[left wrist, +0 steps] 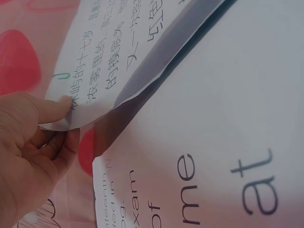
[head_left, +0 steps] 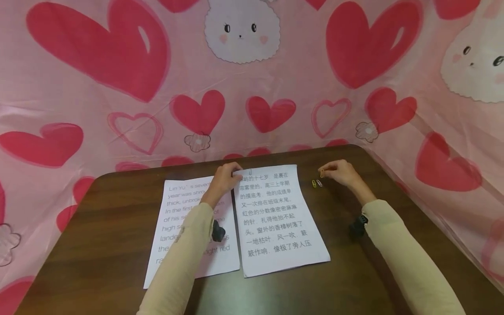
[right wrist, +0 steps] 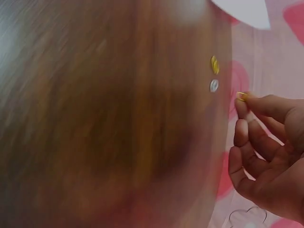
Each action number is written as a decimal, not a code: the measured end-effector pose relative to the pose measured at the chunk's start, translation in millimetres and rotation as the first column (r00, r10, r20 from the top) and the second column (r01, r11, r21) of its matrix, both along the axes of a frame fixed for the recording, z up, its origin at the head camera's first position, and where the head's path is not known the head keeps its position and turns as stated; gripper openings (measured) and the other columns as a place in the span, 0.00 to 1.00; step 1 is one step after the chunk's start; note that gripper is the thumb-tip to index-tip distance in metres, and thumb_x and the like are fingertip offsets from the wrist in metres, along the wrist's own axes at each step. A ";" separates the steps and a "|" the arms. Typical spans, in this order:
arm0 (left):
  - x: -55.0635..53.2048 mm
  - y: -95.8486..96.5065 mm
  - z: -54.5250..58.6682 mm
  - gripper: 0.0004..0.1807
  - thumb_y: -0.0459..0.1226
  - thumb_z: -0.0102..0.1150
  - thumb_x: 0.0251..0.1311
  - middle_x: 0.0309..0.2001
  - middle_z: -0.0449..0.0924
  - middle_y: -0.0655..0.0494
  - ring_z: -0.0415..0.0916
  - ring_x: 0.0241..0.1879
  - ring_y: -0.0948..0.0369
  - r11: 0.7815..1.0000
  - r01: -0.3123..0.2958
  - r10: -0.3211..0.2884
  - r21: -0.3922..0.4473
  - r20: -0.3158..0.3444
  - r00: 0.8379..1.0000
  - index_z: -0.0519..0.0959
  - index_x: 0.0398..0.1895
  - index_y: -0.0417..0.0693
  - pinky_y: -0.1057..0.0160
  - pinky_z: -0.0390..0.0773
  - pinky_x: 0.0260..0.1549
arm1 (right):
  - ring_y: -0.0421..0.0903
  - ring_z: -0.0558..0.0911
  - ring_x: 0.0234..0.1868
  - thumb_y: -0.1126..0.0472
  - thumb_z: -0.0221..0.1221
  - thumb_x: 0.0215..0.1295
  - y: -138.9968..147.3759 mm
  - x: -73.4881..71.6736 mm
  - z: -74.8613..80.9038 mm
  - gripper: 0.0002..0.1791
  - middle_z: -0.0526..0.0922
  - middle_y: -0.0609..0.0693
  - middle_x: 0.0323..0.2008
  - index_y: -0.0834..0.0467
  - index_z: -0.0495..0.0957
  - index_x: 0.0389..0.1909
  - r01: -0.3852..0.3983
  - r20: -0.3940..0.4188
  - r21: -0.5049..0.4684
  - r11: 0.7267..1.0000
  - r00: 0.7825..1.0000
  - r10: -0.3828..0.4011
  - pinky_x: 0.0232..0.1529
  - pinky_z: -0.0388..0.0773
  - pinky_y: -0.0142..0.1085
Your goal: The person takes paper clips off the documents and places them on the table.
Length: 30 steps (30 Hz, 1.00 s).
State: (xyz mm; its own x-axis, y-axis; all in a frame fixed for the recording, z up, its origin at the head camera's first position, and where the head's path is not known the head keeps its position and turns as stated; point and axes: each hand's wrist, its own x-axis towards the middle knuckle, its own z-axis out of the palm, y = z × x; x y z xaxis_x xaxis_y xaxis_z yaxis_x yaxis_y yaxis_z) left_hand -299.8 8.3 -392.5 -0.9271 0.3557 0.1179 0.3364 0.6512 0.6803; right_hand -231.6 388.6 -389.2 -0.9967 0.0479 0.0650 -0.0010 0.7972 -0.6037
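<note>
My left hand (head_left: 225,176) pinches the top left corner of the right-hand paper stack (head_left: 281,218), thumb above and fingers beneath, as the left wrist view shows. Printed Chinese text covers that stack, and a green paper clip (left wrist: 61,76) sits on its top edge near the thumb. Between thumb and fingertip my right hand (head_left: 339,171) holds a yellow paper clip (right wrist: 241,96), raised off the table. Just below that hand lie another yellow paper clip (head_left: 313,183) and a white paper clip (head_left: 319,183), side by side on the wood.
A second paper stack (head_left: 157,245) with English text lies to the left, partly under my left forearm. Both rest on a dark brown wooden table (head_left: 98,232). A pink curtain (head_left: 236,83) with hearts and rabbit faces stands behind the table and along its right side.
</note>
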 end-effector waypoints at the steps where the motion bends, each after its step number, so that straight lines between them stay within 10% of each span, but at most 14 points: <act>1: -0.2 -1.3 -0.5 0.12 0.35 0.60 0.67 0.53 0.83 0.46 0.76 0.49 0.51 1.000 -0.005 0.005 0.000 -0.002 1.000 0.81 0.52 0.45 0.52 0.75 0.58 | 0.59 0.85 0.48 0.59 0.59 0.71 2.3 0.8 -0.2 0.14 0.87 0.63 0.48 0.63 0.85 0.49 -0.011 0.032 0.017 1.000 0.999 0.010 0.53 0.78 0.50; 9: -1.0 -4.2 -3.9 0.12 0.34 0.60 0.67 0.51 0.83 0.45 0.76 0.48 0.51 1.000 -0.020 0.020 0.004 -0.004 1.000 0.81 0.51 0.44 0.53 0.75 0.56 | 0.54 0.82 0.45 0.60 0.61 0.69 6.7 2.2 -6.9 0.13 0.87 0.63 0.47 0.64 0.86 0.46 -0.048 0.126 0.065 0.997 0.991 0.040 0.48 0.77 0.45; 30: -2.2 -4.5 -2.4 0.12 0.35 0.60 0.67 0.52 0.83 0.47 0.75 0.49 0.51 1.000 -0.001 0.000 0.023 0.006 1.000 0.81 0.52 0.45 0.53 0.75 0.58 | 0.63 0.80 0.53 0.56 0.59 0.71 -7.2 -2.1 5.5 0.16 0.84 0.67 0.51 0.64 0.83 0.50 0.022 -0.032 0.050 0.998 0.999 -0.021 0.57 0.74 0.57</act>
State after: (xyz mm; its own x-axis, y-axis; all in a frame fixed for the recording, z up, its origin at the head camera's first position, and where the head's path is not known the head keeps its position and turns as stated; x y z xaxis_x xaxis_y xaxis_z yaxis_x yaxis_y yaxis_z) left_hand -302.0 3.8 -394.8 -0.9280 0.3526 0.1203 0.3318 0.6355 0.6972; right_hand -233.8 381.3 -383.7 -0.9929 0.0653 0.0990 -0.0017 0.8268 -0.5625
